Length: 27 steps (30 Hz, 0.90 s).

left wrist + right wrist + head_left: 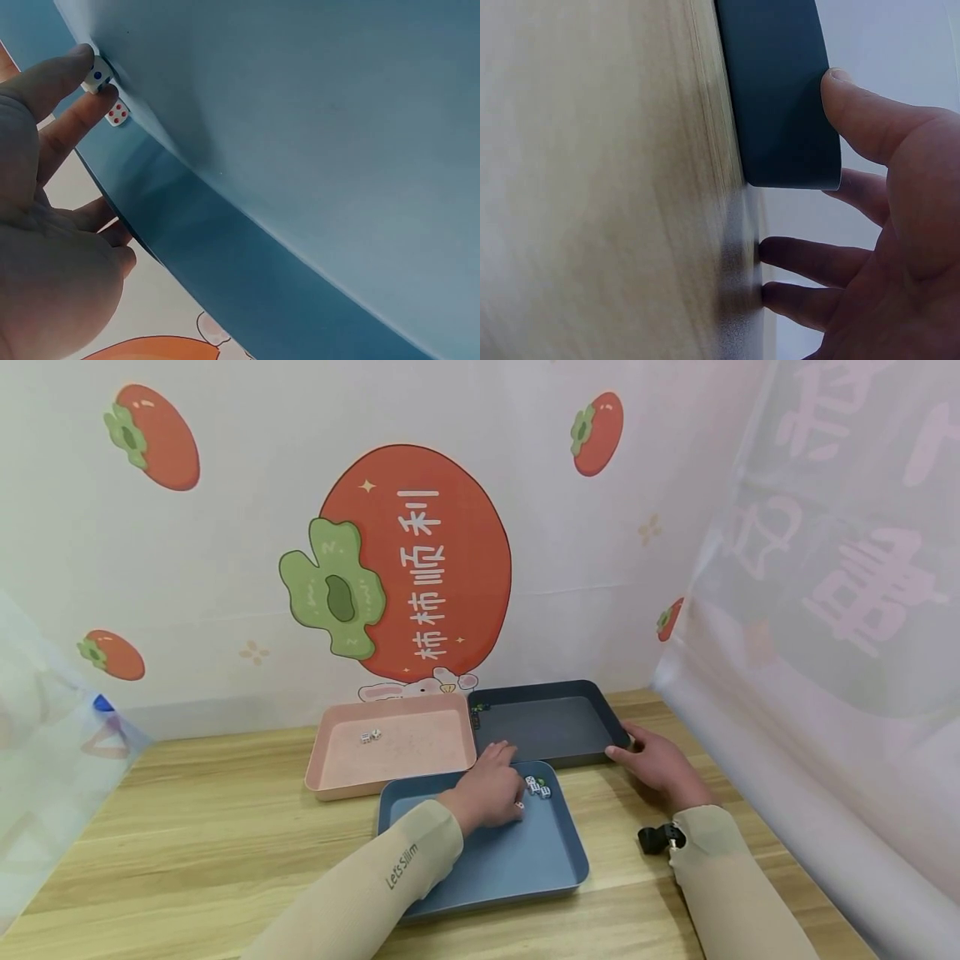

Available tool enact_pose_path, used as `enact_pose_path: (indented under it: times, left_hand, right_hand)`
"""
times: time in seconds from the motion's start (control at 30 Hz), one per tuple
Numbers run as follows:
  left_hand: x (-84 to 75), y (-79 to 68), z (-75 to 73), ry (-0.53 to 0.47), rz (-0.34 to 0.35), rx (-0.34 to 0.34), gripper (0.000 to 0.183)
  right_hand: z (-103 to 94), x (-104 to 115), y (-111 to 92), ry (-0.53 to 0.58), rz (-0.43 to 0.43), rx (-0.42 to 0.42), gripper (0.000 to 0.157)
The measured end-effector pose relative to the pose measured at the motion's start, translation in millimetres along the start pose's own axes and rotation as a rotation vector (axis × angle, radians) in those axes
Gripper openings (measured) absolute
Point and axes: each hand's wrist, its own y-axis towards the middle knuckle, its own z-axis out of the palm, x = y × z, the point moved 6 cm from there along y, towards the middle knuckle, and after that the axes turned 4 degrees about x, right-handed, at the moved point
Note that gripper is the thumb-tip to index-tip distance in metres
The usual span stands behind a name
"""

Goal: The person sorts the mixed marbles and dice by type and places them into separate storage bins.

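Left hand (489, 789): pinching a white die (97, 75) between thumb and finger, inside the blue tray (517, 860).
Right hand (663, 766): touching the dark tray (551, 727) at its near right corner with the thumb, fingers extending.
Loose dice (532, 783): lying near the blue tray's far right corner.
Pink tray (427, 756): I'm seeing two white dice (366, 737) resting inside.

- white die (97, 73), blue pips showing, pinched in the left hand (487, 787) near the tray wall
- another white die (118, 113), red pips, just beside it
- plain blue tray (517, 860), rounded corners, sitting flat
- dark tray (551, 727) behind it, also flat
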Motion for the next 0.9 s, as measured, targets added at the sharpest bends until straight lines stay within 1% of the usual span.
enact_pose_path:
  times: [0.07, 0.23, 0.33, 0.47, 0.57, 0.77, 0.9]
  left_hand:
    - [0.5, -0.7, 0.0, -0.015, -0.003, 0.007, 0.019]
    - [6.1, -2.7, -2.4, -0.091, -0.023, 0.005, 0.015]
    - [14.6, -4.7, -6.8, -0.163, -0.051, -0.011, 0.012]
    - [31.6, -8.5, -15.5, -0.289, -0.098, -0.035, 0.01]
    - [45.1, -11.6, -21.9, -0.361, -0.13, -0.062, 0.011]
    - [64.2, -18.6, -29.9, -0.406, -0.18, -0.121, 0.016]
    - [76.0, -25.1, -38.0, -0.449, -0.199, -0.215, 0.017]
  right_hand:
    - [-0.1, -1, 0, 0.003, 0.0, -0.002, 0.083]
    - [-0.7, -2, 0, -0.004, 0.007, -0.008, 0.088]
    - [-1.0, -2, 0, -0.009, 0.006, -0.01, 0.088]
    - [-0.9, 0, 1, -0.012, 0.001, -0.008, 0.083]
    - [-1.0, 0, 1, -0.007, 0.004, -0.002, 0.085]
    - [-0.8, -2, 0, -0.003, 0.011, 0.002, 0.09]
    - [-0.4, -2, 1, -0.003, 0.012, 0.002, 0.087]
